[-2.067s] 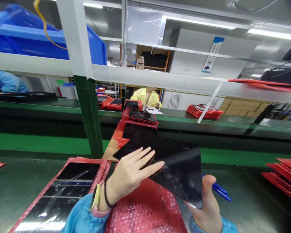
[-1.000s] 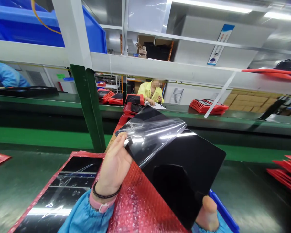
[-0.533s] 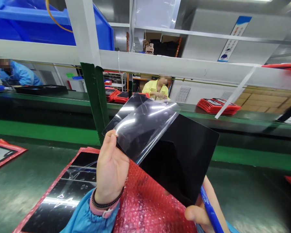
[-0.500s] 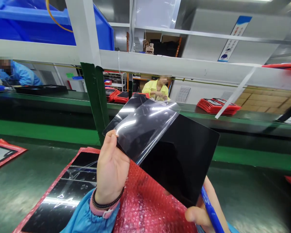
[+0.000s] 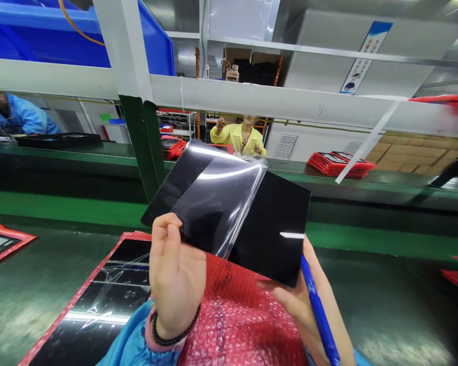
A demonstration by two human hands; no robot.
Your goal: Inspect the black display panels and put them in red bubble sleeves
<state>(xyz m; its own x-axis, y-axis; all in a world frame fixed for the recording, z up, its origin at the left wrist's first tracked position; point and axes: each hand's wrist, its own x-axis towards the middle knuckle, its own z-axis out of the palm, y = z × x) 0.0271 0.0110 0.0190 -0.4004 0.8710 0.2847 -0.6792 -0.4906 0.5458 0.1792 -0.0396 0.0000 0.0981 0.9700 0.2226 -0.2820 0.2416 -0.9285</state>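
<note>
A glossy black flat panel (image 5: pixel 275 229) is held up at a slant in front of me. Clear plastic film (image 5: pixel 217 198) covers its left part, curled back along a bright fold across the middle. My left hand (image 5: pixel 177 277) pinches the film's lower left edge between thumb and finger. Around the panel's lower right edge closes my right hand (image 5: pixel 309 305), which also has a blue pen (image 5: pixel 320 315) tucked along it. Below the panel lies a red bubble-wrap bag (image 5: pixel 236 325). To the left, a film-covered black panel (image 5: pixel 99 295) rests on red wrap.
A dark green bench (image 5: pixel 381 305) runs under everything. A white crossbar (image 5: pixel 252 91) and a green-wrapped post (image 5: pixel 139 147) stand ahead. Red-wrapped stacks (image 5: pixel 339 163) lie on the far bench. A person in yellow (image 5: pixel 238 137) and another in blue (image 5: pixel 32 116) are beyond.
The panel has shifted left and tilted, with my right hand moving left and up along with it. My left hand keeps its pinch on the film. The person in yellow has raised an arm.
</note>
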